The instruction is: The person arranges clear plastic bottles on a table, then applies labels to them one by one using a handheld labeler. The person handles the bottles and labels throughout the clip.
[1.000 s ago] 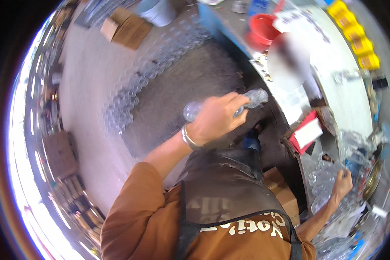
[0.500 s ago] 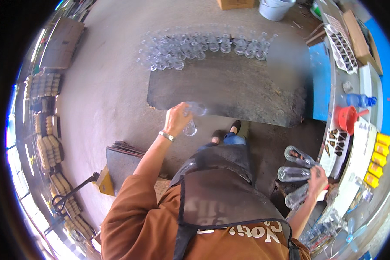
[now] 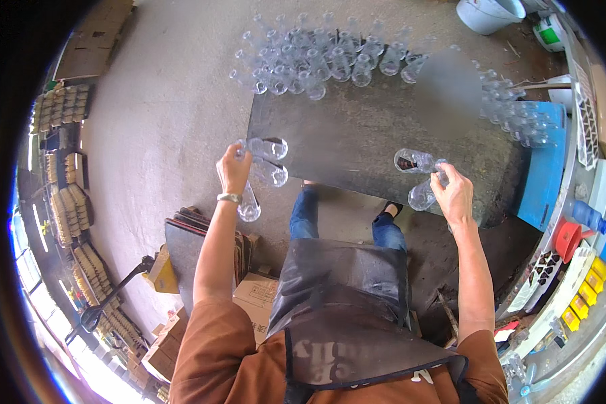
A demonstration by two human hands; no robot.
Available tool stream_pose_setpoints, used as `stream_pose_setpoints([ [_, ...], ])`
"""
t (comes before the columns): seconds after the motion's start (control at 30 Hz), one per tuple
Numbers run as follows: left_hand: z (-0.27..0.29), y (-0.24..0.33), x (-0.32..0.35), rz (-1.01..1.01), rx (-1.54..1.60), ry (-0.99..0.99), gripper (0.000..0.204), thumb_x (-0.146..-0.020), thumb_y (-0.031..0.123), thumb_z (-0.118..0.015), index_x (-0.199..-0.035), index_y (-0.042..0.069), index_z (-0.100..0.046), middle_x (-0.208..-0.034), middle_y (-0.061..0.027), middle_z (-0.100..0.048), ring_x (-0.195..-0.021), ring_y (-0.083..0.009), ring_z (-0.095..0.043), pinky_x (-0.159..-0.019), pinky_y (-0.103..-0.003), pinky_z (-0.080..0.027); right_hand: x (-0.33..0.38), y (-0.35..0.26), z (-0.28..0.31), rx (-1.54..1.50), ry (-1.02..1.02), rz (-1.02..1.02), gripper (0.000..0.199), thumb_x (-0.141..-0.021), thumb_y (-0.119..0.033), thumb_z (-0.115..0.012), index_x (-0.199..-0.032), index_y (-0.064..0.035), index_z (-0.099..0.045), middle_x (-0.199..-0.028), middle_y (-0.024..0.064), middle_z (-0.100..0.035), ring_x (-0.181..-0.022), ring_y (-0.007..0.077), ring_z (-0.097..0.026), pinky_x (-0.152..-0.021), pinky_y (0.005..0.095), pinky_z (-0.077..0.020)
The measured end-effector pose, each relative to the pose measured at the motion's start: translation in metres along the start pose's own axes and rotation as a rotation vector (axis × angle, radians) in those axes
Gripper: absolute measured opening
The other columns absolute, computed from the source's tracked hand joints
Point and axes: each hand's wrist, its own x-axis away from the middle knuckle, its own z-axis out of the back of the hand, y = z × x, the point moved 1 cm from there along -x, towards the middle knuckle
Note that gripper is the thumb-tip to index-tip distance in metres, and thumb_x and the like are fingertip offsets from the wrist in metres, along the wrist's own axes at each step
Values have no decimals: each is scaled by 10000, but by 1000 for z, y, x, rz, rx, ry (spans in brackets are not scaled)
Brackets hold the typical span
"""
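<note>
While many clear bottles [image 3: 340,66] already stand together along the far side of the dark board [image 3: 357,135], others are up off it — the left hand [image 3: 233,168] curls tight round the necks of three bottles [image 3: 273,175], the right hand [image 3: 456,194] pinches at least two bottles [image 3: 421,196].

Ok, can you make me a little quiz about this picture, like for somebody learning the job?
1. True or false: the left hand and the right hand both hold clear bottles.
2. Pick one. The bracelet is on: A) the left wrist, B) the right wrist, C) both wrists.
3. Fill the gap with "near" or "far": most of the standing bottles are by the ____ edge of the dark board.

Key: 1. True. 2. A. 3. Far.
</note>
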Motion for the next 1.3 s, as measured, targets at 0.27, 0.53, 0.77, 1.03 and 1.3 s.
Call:
stream_pose_setpoints([
  [0.27, -63, -99, -136, -52, -19, -16, 356, -817, 277, -704, -1096, 55, -701, -957, -215, -729, -899, -382, -710, -815, -446, -557, -43, -70, -137, -22, -74, -53, 245, -850, -87, -741, -1068, -2, -670, -840, 167, -730, -728, 282, -731, -638, 361, -559],
  [0.53, -86, -121, -198, -155, -18, -79, 359, -820, 259, -694, -1112, 51, -684, -985, -192, -725, -890, -368, -705, -786, -452, -554, -63, -127, -199, -101, -171, -118, 282, -814, -86, -759, -1071, 0, -682, -945, 200, -726, -819, 344, -725, -712, 390, -583],
  [0.77, -93, -117, -210, -151, -12, -32, 385, -824, 264, -685, -1136, 40, -679, -994, -194, -725, -899, -365, -705, -800, -456, -552, -83, -145, -218, -93, -184, -14, 271, -812, -85, -756, -1057, 0, -678, -958, 191, -731, -817, 338, -727, -708, 390, -589],
  [1.03, -95, -103, -200, -94, -26, -32, 413, -835, 248, -695, -1190, 40, -666, -987, -163, -740, -916, -347, -711, -821, -442, -555, -116, -160, -235, -87, -190, 104, 252, -818, -102, -746, -1043, -18, -671, -921, 179, -727, -785, 336, -722, -667, 391, -583],
  [1.3, -80, -82, -169, -239, 132, 33, 278, -850, 224, -716, -1090, 88, -682, -974, -118, -724, -881, -331, -701, -771, -416, -549, -163, -186, -285, -62, -182, 175, 259, -841, -155, -728, -1063, -34, -674, -917, 175, -721, -791, 355, -705, -688, 425, -568],
])
